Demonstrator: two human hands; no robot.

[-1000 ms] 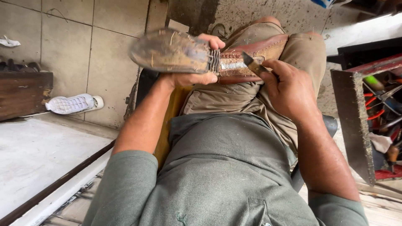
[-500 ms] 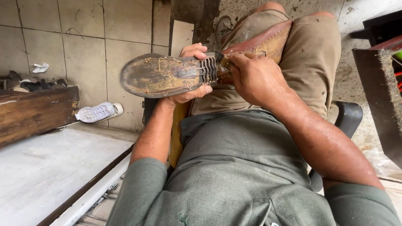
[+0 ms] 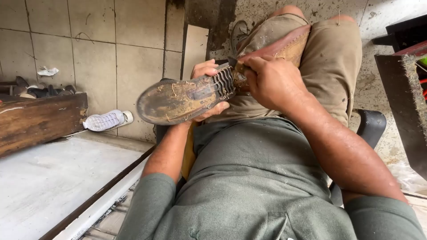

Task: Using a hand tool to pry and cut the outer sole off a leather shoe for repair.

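shoe [image 3: 187, 98] now lower, left hand [image 3: 205, 91] gripping sole, right hand [image 3: 271, 82] at heel

1. The right hand [image 3: 271, 82] has slid off the boot's shaft to the heel end of the sole [image 3: 184, 100] — its blade no longer shows.
2. The white sneaker [image 3: 104, 121] now lies lower left.

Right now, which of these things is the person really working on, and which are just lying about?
In hand:
worn brown shoe, sole up on the lap
left hand gripping the shoe
right hand pressed at the heel; any tool is hidden

Lying about:
white sneaker by the tiled wall
wooden plank
dark shoes behind it
black chair
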